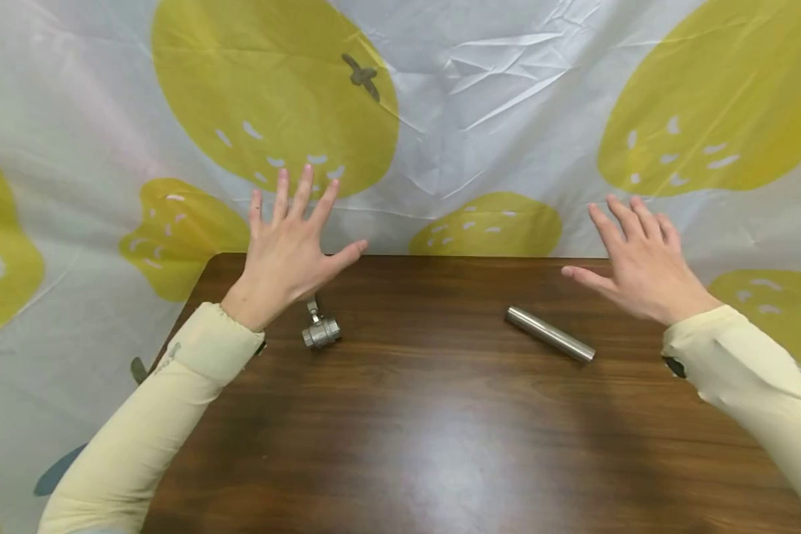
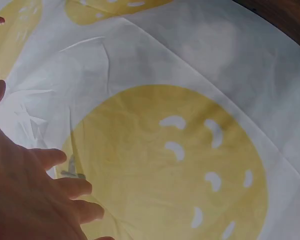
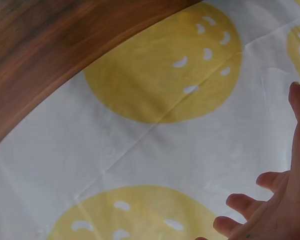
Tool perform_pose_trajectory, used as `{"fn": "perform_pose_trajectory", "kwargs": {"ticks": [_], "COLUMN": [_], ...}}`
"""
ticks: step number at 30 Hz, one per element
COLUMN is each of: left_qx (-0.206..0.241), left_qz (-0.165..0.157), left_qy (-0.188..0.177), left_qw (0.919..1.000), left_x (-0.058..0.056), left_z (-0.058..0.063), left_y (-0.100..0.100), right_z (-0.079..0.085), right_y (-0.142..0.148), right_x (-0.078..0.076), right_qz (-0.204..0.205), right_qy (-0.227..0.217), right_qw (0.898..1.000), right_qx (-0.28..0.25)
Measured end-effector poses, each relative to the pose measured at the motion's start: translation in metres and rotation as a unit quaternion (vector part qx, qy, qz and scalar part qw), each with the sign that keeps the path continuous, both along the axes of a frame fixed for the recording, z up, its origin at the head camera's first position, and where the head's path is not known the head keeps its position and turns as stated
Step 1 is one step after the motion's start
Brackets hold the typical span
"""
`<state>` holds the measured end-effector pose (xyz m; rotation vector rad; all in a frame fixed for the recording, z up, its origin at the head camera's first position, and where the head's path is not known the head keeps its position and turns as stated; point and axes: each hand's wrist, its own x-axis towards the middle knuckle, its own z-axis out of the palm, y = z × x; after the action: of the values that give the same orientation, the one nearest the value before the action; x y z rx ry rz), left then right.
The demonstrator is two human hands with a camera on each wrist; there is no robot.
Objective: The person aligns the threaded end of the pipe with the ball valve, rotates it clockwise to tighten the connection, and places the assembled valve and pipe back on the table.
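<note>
Head view: glossy, wood-grained table (image 1: 440,415); behind it, creased white cloth (image 1: 434,104) printed with yellow lemons. Metal valve (image 1: 321,333), stubby body with faceted ends, on table by left wrist, lever partly hidden. Smooth metal cylinder (image 1: 550,334) lying slantwise on table, near right hand (image 1: 644,263). Left hand (image 1: 287,252) and right both raised, fingers spread wide, apart from valve and cylinder.

Left wrist view: left fingers splayed before cloth.

Right wrist view: right fingers spread, thumb well apart.

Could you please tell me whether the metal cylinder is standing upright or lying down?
Lying down: in the head view, the metal cylinder has its long side along the table.
</note>
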<state>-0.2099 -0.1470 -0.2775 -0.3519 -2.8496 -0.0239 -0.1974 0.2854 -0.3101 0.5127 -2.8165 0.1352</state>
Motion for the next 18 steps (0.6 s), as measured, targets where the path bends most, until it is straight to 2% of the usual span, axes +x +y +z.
{"fn": "perform_pose_trajectory", "kwargs": {"ticks": [5,9,13,18], "left_qx": [0.009,0.031,0.063,0.116], "left_qz": [-0.01,-0.007,0.001,0.012], "left_qy": [0.013,0.003,-0.018,-0.026], "left_qw": [0.9998,0.9995,0.9979,0.9928], "left_x": [0.005,0.008,0.01,0.015], "left_z": [-0.006,-0.016,-0.028,-0.049], "left_y": [-0.006,-0.017,-0.03,-0.05], "right_z": [-0.003,-0.008,-0.016,-0.034], "right_y": [0.006,0.011,0.016,0.021], "right_x": [0.008,0.014,0.02,0.026], "right_qz": [0.001,-0.009,-0.029,-0.054], "right_qy": [-0.003,-0.004,-0.005,-0.007], "right_qw": [0.999,0.998,0.995,0.988], "right_qx": [-0.034,-0.063,-0.098,-0.146]}}
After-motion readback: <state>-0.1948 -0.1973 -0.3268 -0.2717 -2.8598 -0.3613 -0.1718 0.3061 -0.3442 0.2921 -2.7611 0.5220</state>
